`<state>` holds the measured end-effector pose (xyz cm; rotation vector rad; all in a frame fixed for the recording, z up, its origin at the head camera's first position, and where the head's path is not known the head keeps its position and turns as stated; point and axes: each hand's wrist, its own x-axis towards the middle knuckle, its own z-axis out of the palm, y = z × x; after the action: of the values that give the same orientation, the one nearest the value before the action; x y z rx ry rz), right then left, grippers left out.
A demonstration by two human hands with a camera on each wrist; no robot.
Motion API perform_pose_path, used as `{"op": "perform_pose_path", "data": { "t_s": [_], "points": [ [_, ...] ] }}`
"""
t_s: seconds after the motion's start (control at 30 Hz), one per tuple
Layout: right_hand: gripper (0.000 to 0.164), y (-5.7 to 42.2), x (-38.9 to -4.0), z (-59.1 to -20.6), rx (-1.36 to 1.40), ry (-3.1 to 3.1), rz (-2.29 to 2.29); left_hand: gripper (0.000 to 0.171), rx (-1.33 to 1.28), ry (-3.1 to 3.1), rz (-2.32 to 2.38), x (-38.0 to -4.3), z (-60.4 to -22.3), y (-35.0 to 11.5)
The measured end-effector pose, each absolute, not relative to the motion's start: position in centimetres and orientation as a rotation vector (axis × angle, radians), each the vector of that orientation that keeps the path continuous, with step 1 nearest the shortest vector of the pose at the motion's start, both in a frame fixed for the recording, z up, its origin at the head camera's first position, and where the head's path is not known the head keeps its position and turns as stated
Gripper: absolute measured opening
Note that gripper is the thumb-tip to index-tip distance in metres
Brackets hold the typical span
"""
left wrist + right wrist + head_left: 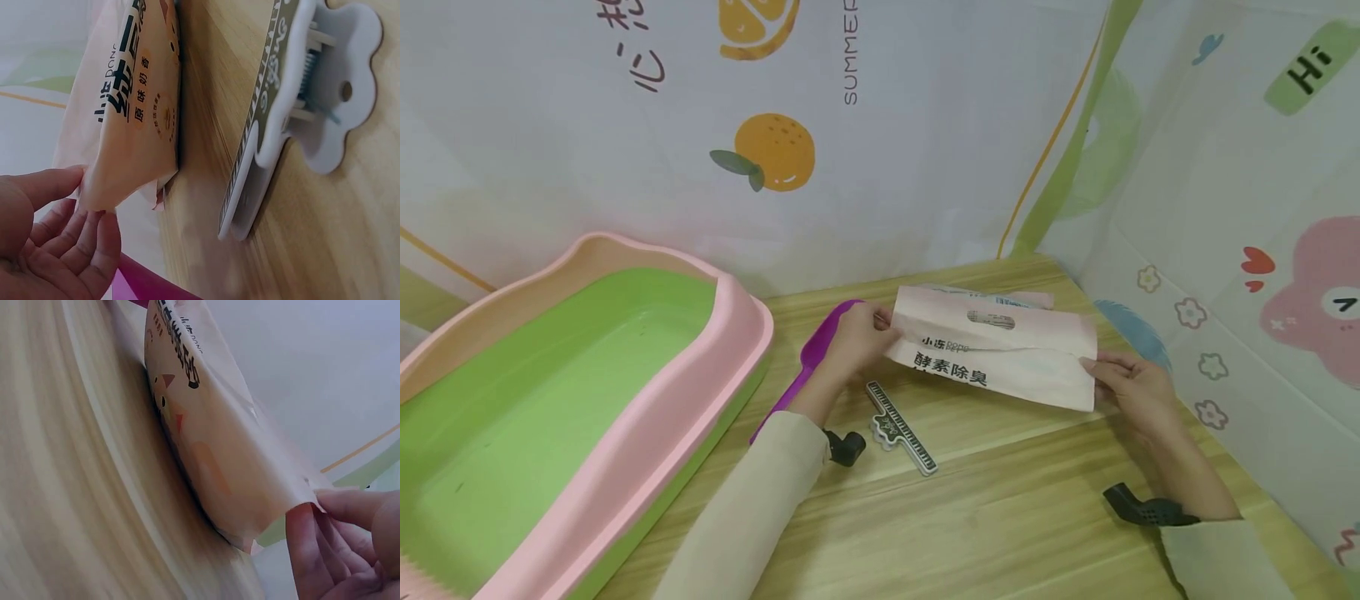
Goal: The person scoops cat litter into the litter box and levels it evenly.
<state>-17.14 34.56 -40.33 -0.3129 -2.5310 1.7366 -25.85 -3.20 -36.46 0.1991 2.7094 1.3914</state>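
Note:
A pale pink cat litter bag (1037, 367) with black lettering lies on the table, its upper part folded over toward me and showing an oval handle cutout. My left hand (861, 333) pinches the left corner of this part between thumb and fingers. At the opposite corner my right hand (1135, 392) pinches the bag's edge the same way. The left wrist view shows the bag's front (147, 106) bulging below the pinched corner. A sealing clip (902, 429) with a piano-key pattern lies in front of the bag, its spring visible up close.
On the left stands a large green litter box with a pink rim (655, 433). A purple scoop (823, 333) lies between box and bag, partly behind my left forearm. Printed cloth walls (910, 167) rise at the table's back and right edges.

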Motion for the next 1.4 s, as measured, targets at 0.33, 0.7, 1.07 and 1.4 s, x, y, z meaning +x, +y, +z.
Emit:
{"op": "perform_pose_path", "data": {
  "t_s": [0.33, 0.7, 1.07, 1.4],
  "points": [
    [0.008, 34.7, -16.7, -40.0, -0.163, -2.270, 2.017, 0.030, 0.295, 2.689, 1.418, -25.8, -36.2, -3.6],
    [0.023, 35.4, -16.0, -39.4, 0.219, -2.194, 2.072, 0.025, 0.403, 2.620, 1.402, -25.4, -36.0, -4.8],
    [0.032, 35.3, -15.1, -39.3, 0.537, -2.206, 1.879, 0.023, 0.483, 2.632, 1.413, -24.7, -35.9, -5.8],
    [0.047, 36.0, -14.1, -39.5, 0.917, -2.124, 1.911, 0.022, 0.653, 2.629, 1.359, -24.3, -36.0, -6.6]
  ]
}}
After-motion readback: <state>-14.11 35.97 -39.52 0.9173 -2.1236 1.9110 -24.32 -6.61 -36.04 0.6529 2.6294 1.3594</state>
